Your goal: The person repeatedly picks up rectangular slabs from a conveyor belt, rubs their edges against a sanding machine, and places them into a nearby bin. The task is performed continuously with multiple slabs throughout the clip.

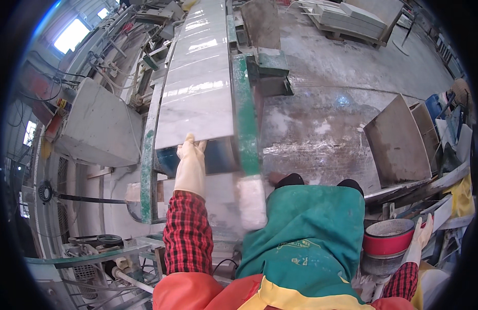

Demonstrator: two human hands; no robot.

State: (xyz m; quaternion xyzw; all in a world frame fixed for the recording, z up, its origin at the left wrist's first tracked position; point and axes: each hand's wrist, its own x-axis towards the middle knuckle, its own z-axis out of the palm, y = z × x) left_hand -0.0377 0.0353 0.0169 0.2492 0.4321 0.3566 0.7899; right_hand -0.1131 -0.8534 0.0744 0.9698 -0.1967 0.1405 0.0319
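Note:
My left hand, in a pale rubber glove, is at the near edge of a polished, light grey-white stone slab. Its thumb lies on the slab's top, and the other fingers bend at the edge, partly hidden. The slab rests over a dark blue belt between green rails. Far to the right, my right hand, gloved the same way, is beside a round red tub with a grey top. A bit of red shows between its thumb and fingers; what it grips is unclear.
A green rail with a white padded end runs close to my left leg. A white stone block stands left of the line. Brown boards lean at the right, and stacked slabs lie at the far right.

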